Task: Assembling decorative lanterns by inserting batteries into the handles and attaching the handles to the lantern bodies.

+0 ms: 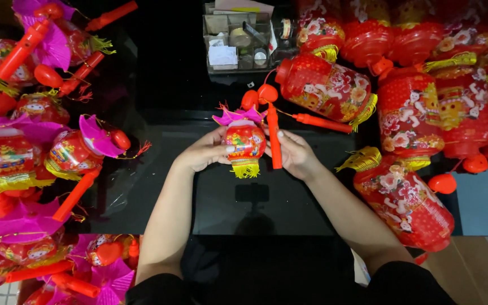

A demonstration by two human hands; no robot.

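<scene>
A small round red lantern (245, 141) with a magenta paper top and a yellow fringe sits between both hands above a black glossy table (255, 197). My left hand (207, 151) cups its left side with the thumb on its body. My right hand (293, 151) holds its right side, with the lantern's orange-red stick handle (274, 140) lying across the fingers. Two orange bulbs (258, 96) hang just above the lantern's top.
Several small lanterns with magenta tops and orange sticks (74, 149) pile up at the left. Larger red cylindrical lanterns (408, 197) crowd the right side and back right. A clear organiser box (238, 39) of small parts stands at the back centre.
</scene>
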